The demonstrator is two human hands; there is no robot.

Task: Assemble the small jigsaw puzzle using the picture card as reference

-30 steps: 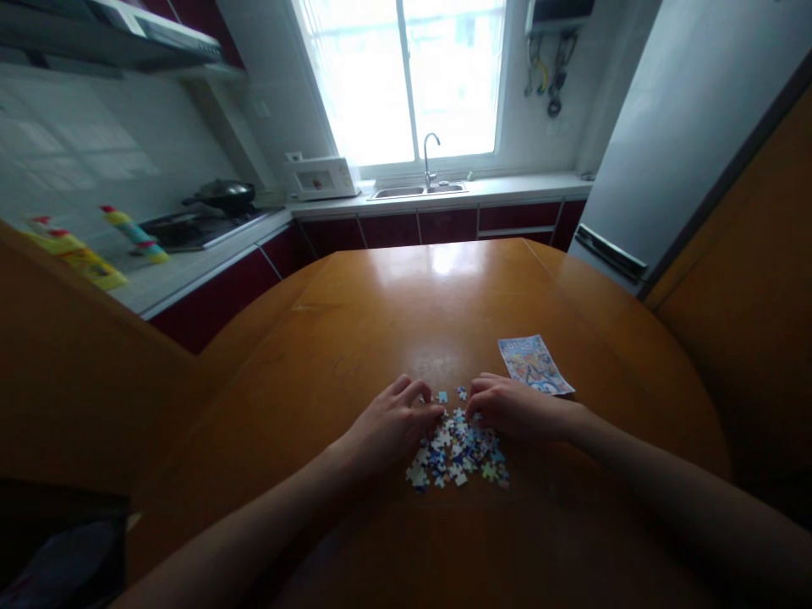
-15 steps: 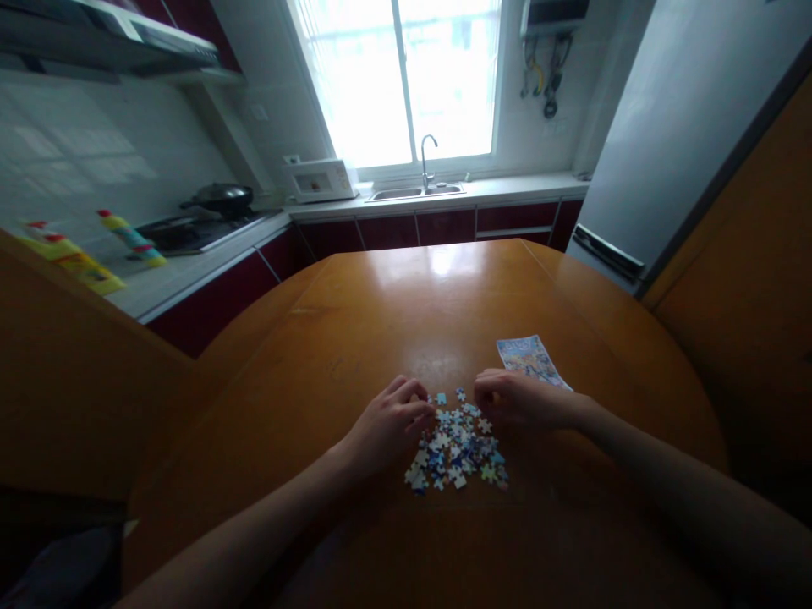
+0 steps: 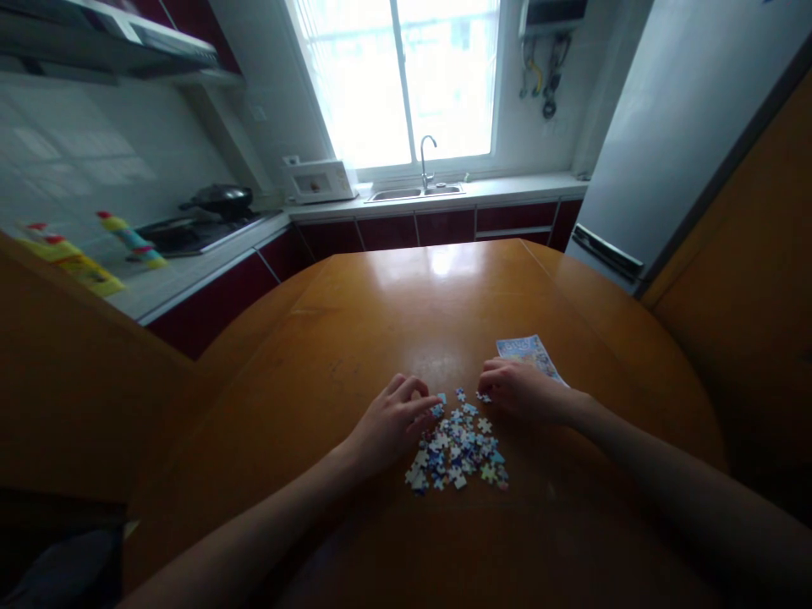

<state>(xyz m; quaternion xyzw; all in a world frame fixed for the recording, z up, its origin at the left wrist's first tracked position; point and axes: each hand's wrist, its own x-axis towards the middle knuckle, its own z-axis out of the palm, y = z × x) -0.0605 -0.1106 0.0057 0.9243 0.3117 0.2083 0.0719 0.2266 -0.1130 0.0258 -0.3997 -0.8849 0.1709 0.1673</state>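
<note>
A loose pile of small jigsaw puzzle pieces (image 3: 458, 448), mostly white, blue and pale green, lies on the wooden table in front of me. My left hand (image 3: 398, 419) is at the pile's upper left, index finger stretched over pieces there and thumb apart below it. On the upper right, my right hand (image 3: 517, 387) has its fingers bent down, with the tips at a puzzle piece (image 3: 484, 397). A single piece (image 3: 460, 394) lies between the hands. Partly behind my right hand is a printed picture sheet (image 3: 531, 348).
The round-ended brown table (image 3: 419, 313) extends toward a counter with a sink (image 3: 415, 194) and a white microwave (image 3: 322, 181). At left are a stove with a black pan (image 3: 222, 200) and yellow bottles (image 3: 82, 264). A grey refrigerator (image 3: 640, 135) stands at right.
My right hand has shifted slightly right and up, leaving pieces visible at its fingertips. The left index finger has stretched out to the right over the pieces.
</note>
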